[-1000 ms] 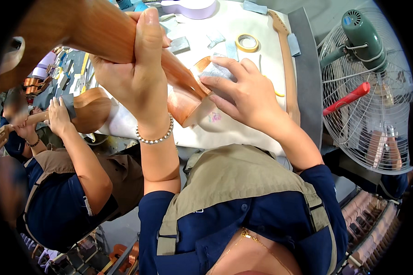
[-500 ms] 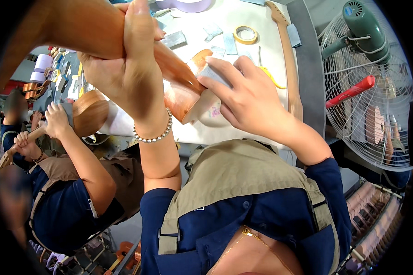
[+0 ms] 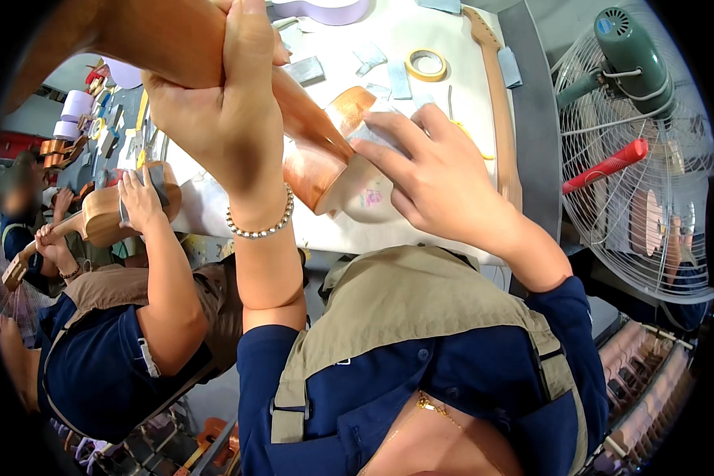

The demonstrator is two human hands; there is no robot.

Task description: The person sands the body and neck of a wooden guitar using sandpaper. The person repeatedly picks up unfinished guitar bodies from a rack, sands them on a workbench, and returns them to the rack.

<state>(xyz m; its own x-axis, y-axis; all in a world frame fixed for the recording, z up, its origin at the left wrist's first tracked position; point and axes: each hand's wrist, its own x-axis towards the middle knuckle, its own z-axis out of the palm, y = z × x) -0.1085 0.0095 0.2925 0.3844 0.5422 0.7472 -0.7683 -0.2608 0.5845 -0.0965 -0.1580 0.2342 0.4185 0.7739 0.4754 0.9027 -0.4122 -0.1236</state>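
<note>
A glossy orange-brown wooden ukulele (image 3: 309,176) stands tilted over the table, its neck rising toward the upper left, large and close. My left hand (image 3: 234,103), with a beaded bracelet at its wrist, is wrapped round the neck. Against the ukulele's body, near where the neck meets it, my right hand (image 3: 440,170) presses a grey piece of sandpaper (image 3: 365,136) under its bent fingers. The fingertips partly cover the sandpaper, and the ukulele's far side is hidden.
On the white-covered table (image 3: 460,103) lie a masking tape roll (image 3: 426,65), grey sandpaper pieces (image 3: 398,79) and a long wooden neck (image 3: 500,111). A caged fan (image 3: 635,182) stands at right. On the left a co-worker's hand (image 3: 140,200) rubs another wooden instrument (image 3: 107,213).
My right hand and the sandpaper have shifted slightly along the ukulele's body; my left hand keeps its grip. The co-worker's instrument has turned and moved.
</note>
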